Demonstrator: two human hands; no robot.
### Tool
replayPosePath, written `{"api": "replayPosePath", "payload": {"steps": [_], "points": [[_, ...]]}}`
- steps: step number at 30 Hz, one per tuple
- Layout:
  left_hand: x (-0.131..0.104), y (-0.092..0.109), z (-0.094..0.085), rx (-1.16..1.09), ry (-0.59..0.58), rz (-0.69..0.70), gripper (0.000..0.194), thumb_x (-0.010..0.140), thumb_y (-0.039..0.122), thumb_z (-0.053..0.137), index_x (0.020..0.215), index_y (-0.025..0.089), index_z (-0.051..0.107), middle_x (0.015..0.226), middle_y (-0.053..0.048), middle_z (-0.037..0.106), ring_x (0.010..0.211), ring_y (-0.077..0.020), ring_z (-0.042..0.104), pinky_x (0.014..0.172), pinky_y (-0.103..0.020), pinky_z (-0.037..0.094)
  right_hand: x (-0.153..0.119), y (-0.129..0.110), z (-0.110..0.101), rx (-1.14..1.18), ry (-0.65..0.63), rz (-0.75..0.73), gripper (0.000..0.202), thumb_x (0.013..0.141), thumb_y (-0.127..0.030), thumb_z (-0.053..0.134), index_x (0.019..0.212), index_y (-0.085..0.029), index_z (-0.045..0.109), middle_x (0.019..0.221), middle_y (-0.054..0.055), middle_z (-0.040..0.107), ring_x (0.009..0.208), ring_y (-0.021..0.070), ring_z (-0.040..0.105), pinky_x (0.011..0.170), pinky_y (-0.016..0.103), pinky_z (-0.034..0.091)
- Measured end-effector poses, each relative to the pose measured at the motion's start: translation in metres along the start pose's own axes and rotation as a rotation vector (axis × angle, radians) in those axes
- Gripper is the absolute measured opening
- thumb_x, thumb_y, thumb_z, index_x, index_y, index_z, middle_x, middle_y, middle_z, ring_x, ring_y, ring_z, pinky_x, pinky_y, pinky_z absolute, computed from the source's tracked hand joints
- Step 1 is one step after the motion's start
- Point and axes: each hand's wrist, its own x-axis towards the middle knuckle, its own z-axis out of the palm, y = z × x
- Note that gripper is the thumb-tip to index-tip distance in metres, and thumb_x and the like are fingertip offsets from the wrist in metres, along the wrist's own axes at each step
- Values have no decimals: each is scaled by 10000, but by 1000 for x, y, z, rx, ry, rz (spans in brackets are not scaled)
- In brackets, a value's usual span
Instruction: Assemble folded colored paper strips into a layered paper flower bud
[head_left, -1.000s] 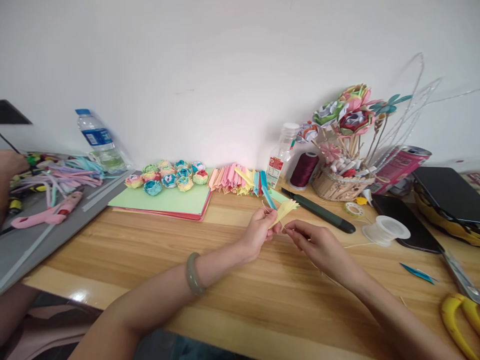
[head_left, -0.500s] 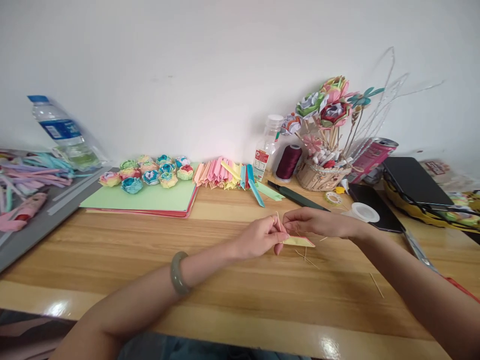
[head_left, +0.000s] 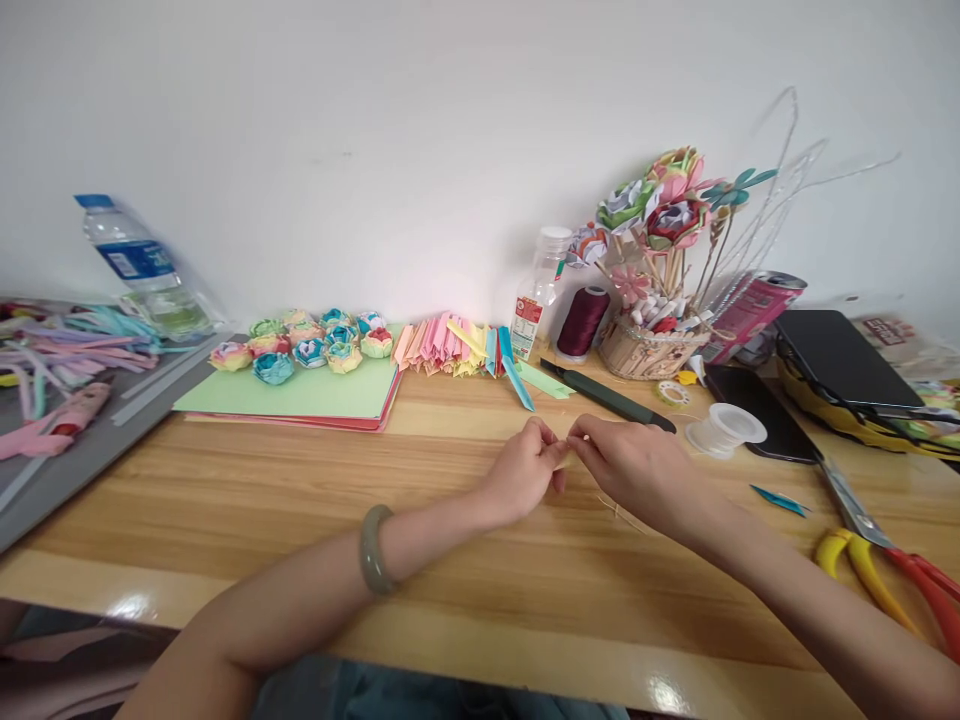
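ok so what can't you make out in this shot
Head view:
Whatever is between the left hand and right hand: mostly hidden by them.
Scissors: red handle cut off by the right edge.
Pink tool: cut off by the left edge.
White-capped bottle: label print too small to read.

Whatever the fingertips of the left hand (head_left: 525, 475) and right hand (head_left: 637, 465) pinch is mostly covered and too small to tell. Beyond the fingers, the print on the clear bottle's label (head_left: 528, 318) is too small to read. Right of the fingers, the red-handled scissors (head_left: 862, 525) run off the edge, and yellow handles (head_left: 874, 580) disappear behind the right forearm. Far left of the fingers, pastel strips (head_left: 97, 345) and the grey board (head_left: 82, 480) are cut off.
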Motion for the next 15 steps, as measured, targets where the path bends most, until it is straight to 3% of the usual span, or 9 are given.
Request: {"api": "replayPosePath", "payload": {"steps": [7, 10, 15], "points": [[-5, 3, 12, -238, 64, 26, 223, 847, 384, 451, 753, 207, 352, 545, 63, 511, 391, -64, 385, 426, -206, 248, -13, 6, 17, 197, 296, -136, 293, 904, -309, 359, 750, -182, 573, 654, 52, 660, 535, 162, 573, 493, 256, 316], [-8, 10, 15, -337, 135, 17, 210, 826, 330, 497, 727, 201, 367, 529, 80, 442, 410, -56, 362, 430, -197, 268, -17, 5, 27, 284, 387, -163, 276, 894, -324, 385, 770, -179, 585, 715, 70, 677, 553, 158, 579, 493, 251, 328], [-10, 18, 15, -489, 237, -51, 194, 801, 278, 538, 702, 181, 403, 566, 68, 436, 464, -49, 387, 455, -182, 284, -18, 1, 35, 370, 407, -120, 232, 891, -305, 397, 799, -190, 577, 625, 27, 657, 501, 145, 569, 481, 238, 350]]}}
